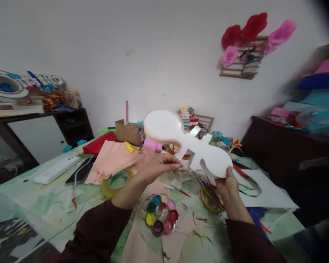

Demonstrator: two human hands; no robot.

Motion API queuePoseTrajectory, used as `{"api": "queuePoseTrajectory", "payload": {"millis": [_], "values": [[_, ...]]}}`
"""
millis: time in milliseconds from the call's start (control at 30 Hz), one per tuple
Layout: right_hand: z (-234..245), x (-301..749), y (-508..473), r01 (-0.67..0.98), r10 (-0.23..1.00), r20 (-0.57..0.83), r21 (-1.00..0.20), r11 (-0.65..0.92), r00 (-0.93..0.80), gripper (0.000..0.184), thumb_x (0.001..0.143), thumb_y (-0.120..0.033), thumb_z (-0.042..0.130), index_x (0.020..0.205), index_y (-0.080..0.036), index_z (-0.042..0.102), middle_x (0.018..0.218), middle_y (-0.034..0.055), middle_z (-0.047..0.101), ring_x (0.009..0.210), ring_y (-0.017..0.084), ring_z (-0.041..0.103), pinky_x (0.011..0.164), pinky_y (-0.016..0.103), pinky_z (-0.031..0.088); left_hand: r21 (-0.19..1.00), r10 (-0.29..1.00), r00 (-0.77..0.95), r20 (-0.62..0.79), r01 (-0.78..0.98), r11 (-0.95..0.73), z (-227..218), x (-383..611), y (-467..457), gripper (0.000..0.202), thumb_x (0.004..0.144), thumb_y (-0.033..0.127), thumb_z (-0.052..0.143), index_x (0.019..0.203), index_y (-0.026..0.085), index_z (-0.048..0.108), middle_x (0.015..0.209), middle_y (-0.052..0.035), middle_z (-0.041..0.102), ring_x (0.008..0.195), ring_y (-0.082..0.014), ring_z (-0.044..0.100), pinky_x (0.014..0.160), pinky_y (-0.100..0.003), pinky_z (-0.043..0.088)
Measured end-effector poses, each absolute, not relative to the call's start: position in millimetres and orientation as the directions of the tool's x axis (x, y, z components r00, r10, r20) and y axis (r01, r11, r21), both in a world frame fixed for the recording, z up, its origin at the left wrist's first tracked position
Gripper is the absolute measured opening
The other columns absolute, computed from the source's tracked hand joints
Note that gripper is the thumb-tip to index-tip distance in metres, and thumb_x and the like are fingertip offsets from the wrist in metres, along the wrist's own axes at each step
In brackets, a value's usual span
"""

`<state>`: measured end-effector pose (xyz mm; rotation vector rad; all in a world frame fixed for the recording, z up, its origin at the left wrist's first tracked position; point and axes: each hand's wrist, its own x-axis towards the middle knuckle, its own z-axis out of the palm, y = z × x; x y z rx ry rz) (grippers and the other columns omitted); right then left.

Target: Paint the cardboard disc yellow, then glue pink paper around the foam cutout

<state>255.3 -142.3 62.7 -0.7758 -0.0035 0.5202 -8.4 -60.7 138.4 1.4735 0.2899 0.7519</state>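
Left hand: The person's left hand (163, 164) reached in beside the piece, thumb and fingertips drawn close together at its near edge; whether anything was pinched between them could not be told.
Right hand: The right hand (228, 183) gripped the rounded lower end of the same piece, thumb on the face.
White cutout: Raised above the table between the hands, the white cutout (200, 148) tilted toward the camera, showing two rounded ends, notches and a small opening. A peach edging (164, 141) ran along the rim of its farther end.
Under the hands: A ring of paint pots (162, 212) sat on the tabletop, with white scraps (178, 182) and yellow-handled scissors (203, 199) near the right wrist.
Left of the table: A roll of tape (106, 188) lay just beside the left forearm, near crumpled peach paper (109, 160), a red sheet (100, 142) and a cardboard box (128, 133).
Right of the table: A white sheet (268, 193) lay flat.
Back wall: Red and pink flowers (254, 27) adorned a wooden rack (235, 75).
Flanks: Craft pieces crowded a cabinet (34, 135) at left; coloured material (320, 98) was piled at right.
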Motion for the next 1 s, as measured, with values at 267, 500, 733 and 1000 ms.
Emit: {"api": "queuePoseTrajectory", "payload": {"millis": [267, 500, 733, 1000], "values": [[68.3, 208.7, -132.2, -0.579, 0.603, -0.155, -0.535, 0.615, 0.783, 0.038, 0.099, -0.033, 0.037, 0.129, -0.022, 0.058, 0.127, 0.0074, 0.068, 0.121, 0.017, 0.061, 0.104, 0.047, 0.048, 0.945, 0.746, 0.581, 0.327, -0.195, -0.262, 123.0, 0.3, -32.3, 0.024, 0.069, 0.037, 0.081, 0.057, 0.017, 0.071, 0.057, -0.0034, 0.064, 0.058, -0.0157, 0.055, 0.057, -0.022, 0.044], [68.6, 140.4, -139.6, -0.685, 0.774, -0.018, -0.478, 0.55, 0.633, 0.038, 0.09, -0.032, 0.057, 0.127, -0.022, 0.059, 0.122, 0.0059, 0.071, 0.113, 0.017, 0.065, 0.11, 0.043, 0.042, 0.968, 0.745, 0.642, 0.182, -0.248, -0.023, 110.0, 23.4, -42.1, 0.045, 0.058, 0.033, 0.089, 0.095, 0.015, 0.075, 0.101, -0.0124, 0.074, 0.103, -0.0276, 0.065, 0.079, -0.025, 0.051], [52.1, 107.2, -145.2, -0.646, 0.888, 0.135, -0.639, 0.416, 0.439, 0.046, 0.081, -0.04, 0.07, 0.121, -0.025, 0.056, 0.125, 0.0029, 0.069, 0.114, 0.015, 0.063, 0.108, 0.037, 0.043, 0.892, 0.841, 0.52, 0.146, -0.436, 0.115, 97.2, 29.8, -37.6, 0.054, 0.062, 0.036, 0.086, 0.108, 0.017, 0.067, 0.102, -0.0091, 0.074, 0.094, -0.0262, 0.07, 0.074, -0.029, 0.059], [52.4, 131.6, -157.6, -0.31, 0.996, -0.023, -0.951, 0.006, 0.089, 0.046, 0.076, -0.059, 0.07, 0.084, -0.014, 0.067, 0.072, 0.0069, 0.074, 0.054, 0.013, 0.065, 0.052, 0.024, 0.053, 0.915, 0.866, 0.487, 0.115, -0.391, 0.099, 108.0, 20.7, -29.1, 0.049, 0.056, 0.023, 0.088, 0.099, 0.014, 0.067, 0.091, -0.0086, 0.076, 0.073, -0.0221, 0.072, 0.061, -0.026, 0.058]]}}
